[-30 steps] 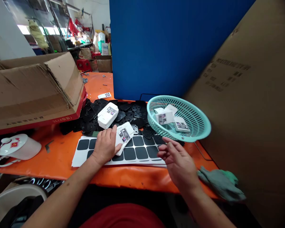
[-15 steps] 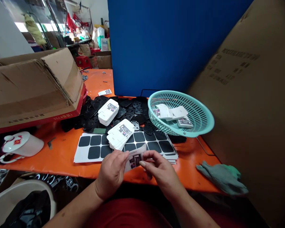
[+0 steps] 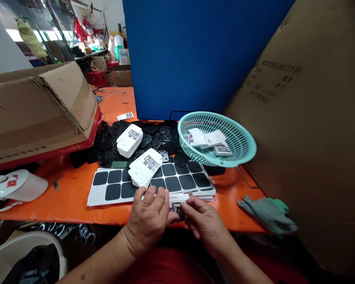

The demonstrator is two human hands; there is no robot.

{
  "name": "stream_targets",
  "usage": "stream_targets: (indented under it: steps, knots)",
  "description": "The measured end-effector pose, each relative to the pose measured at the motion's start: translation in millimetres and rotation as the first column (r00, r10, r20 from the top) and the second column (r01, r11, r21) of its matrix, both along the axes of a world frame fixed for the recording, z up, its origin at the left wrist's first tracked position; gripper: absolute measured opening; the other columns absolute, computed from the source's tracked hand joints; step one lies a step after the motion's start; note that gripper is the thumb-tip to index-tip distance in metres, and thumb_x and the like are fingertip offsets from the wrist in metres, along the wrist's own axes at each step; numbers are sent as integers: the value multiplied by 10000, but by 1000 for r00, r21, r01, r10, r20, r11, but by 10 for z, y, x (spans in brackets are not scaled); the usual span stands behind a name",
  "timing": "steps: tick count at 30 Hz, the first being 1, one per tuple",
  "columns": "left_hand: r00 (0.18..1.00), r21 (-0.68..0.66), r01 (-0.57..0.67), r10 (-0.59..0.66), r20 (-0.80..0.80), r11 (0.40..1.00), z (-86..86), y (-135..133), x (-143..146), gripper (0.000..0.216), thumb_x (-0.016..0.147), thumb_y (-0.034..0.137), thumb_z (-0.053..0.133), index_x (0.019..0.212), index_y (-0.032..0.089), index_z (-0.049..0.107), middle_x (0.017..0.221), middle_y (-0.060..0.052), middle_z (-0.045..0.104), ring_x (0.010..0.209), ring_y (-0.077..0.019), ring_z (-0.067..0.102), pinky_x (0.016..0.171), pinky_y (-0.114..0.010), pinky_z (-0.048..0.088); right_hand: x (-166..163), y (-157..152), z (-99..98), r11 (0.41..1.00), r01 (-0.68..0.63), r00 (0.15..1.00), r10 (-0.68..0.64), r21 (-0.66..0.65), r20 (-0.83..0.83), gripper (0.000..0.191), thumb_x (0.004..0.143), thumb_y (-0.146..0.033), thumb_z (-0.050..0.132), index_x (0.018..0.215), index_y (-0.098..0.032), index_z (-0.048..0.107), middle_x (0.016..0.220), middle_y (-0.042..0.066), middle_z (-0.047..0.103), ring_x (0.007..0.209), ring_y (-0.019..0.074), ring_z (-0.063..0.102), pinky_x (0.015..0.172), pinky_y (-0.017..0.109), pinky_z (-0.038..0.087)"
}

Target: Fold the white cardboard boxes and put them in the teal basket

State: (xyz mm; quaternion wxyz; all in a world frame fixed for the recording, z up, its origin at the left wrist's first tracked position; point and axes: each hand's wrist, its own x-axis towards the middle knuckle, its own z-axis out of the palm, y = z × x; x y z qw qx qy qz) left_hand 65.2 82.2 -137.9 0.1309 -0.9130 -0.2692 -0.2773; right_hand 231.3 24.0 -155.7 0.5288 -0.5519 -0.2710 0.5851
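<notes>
My left hand [image 3: 149,221] and my right hand [image 3: 205,223] meet at the table's near edge, both pinching one small white printed card [image 3: 177,199] between their fingers. Just beyond them lies a white sheet of black square pads [image 3: 171,181]. A short stack of the same white cards [image 3: 144,167] rests on that sheet, and a thicker stack [image 3: 129,140] sits further back on a heap of black rubber parts [image 3: 162,140]. A teal plastic basket [image 3: 245,154] at the right holds several cards.
An orange table [image 3: 68,197] carries a large cardboard box [image 3: 38,110] at the left and a white cup with lid [image 3: 12,189]. A blue panel [image 3: 195,55] and a brown cardboard sheet [image 3: 307,118] stand behind. A grey-green glove [image 3: 266,215] lies at the right.
My left hand left the card stack on the pad sheet and came back to the table's edge. My right hand joined it, and both now hold one card between them.
</notes>
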Motion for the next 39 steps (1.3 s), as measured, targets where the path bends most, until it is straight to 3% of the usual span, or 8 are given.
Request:
stream_targets:
  steps: [5,10,14,22,24,30,34,39]
  knots:
    - [997,-339,-73,82,12,938,-266,-206,-7,295,943,310,489,1130,103,584,923,-148,688,783,-265,648,699,-401,517,-10,27,63,977,-181,973,162,110,162,285,802,-459,695,726,-187,661,631,-19,602,485,97,502,444,206,395]
    - [941,-859,182,170,294,478,-334,-328,-26,159,936,226,455,906,182,605,811,-66,678,720,-190,632,667,-297,501,38,24,170,920,-276,871,116,278,478,166,862,-349,632,799,-220,715,771,29,653,680,171,585,665,288,489]
    - [789,-884,431,401,466,180,-306,-374,-10,444,928,301,534,1345,212,409,1181,-99,648,979,-205,641,873,-329,502,144,-27,68,907,-71,768,-216,415,603,169,805,-328,709,962,-270,731,873,34,646,524,126,490,600,300,471]
    - [806,-835,540,348,478,-103,-428,-517,-107,434,843,348,645,1219,222,467,1001,-31,619,845,-155,578,779,-277,470,-89,-371,-296,970,-157,915,73,186,396,357,850,-475,632,632,-202,702,599,25,602,592,174,545,568,280,441]
    - [836,-862,496,325,441,-106,-415,-502,-125,272,852,383,628,1014,200,509,808,13,565,713,-127,522,671,-243,443,-132,-435,-304,960,-185,917,93,209,389,365,873,-470,603,657,-199,716,639,39,631,641,184,569,622,288,459]
    - [832,-879,402,297,468,258,-371,-425,-107,197,926,360,517,899,175,583,763,-8,551,691,-131,503,670,-255,423,-138,-385,-319,1000,7,991,-5,12,-135,384,737,-452,779,1037,-248,651,667,-41,594,528,102,499,496,208,376]
    - [771,-854,485,369,518,187,-390,-455,-121,551,924,322,540,1426,225,334,882,-24,610,761,-147,576,735,-275,465,-115,-372,-329,1000,-16,967,15,0,-253,358,656,-417,853,862,-187,673,688,-13,649,590,97,530,577,206,403]
    - [757,-857,503,424,497,108,-357,-472,-147,588,901,313,593,1414,217,324,900,-28,625,795,-149,592,748,-267,468,-114,-374,-225,996,-89,877,63,-32,-477,303,705,-355,806,911,-187,661,737,-1,645,620,111,545,591,220,408]
